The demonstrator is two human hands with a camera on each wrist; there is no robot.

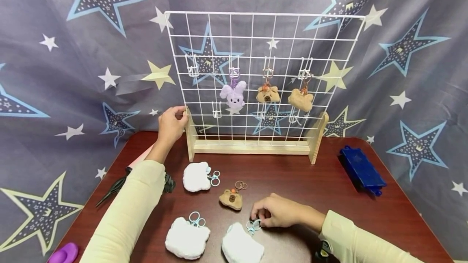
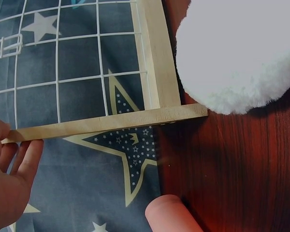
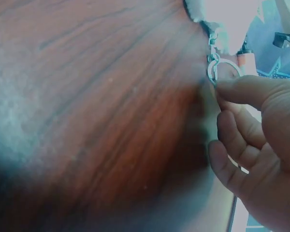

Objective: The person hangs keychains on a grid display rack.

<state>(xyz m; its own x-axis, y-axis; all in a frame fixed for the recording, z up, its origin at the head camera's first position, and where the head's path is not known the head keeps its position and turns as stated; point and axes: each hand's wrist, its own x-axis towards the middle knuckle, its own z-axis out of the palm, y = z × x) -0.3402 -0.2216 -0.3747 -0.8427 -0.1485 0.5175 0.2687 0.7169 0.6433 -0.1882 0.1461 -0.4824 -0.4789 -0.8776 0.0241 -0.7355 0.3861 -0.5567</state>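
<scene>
My left hand grips the top of the left wooden upright of a white wire grid rack, thumb on one side and fingers on the other. At the front of the table, my right hand pinches the light-blue key ring of a white plush keychain, whose plush body lies on the table. Two more white plush keychains, one nearer the rack and one at front left, lie close by. Between them and my right hand is a brown bear keychain.
From hooks on the grid hang a purple bunny keychain and two brown plush keychains; other hooks sit lower. A blue plastic tray lies at right. A pink cylinder and a purple object are at left.
</scene>
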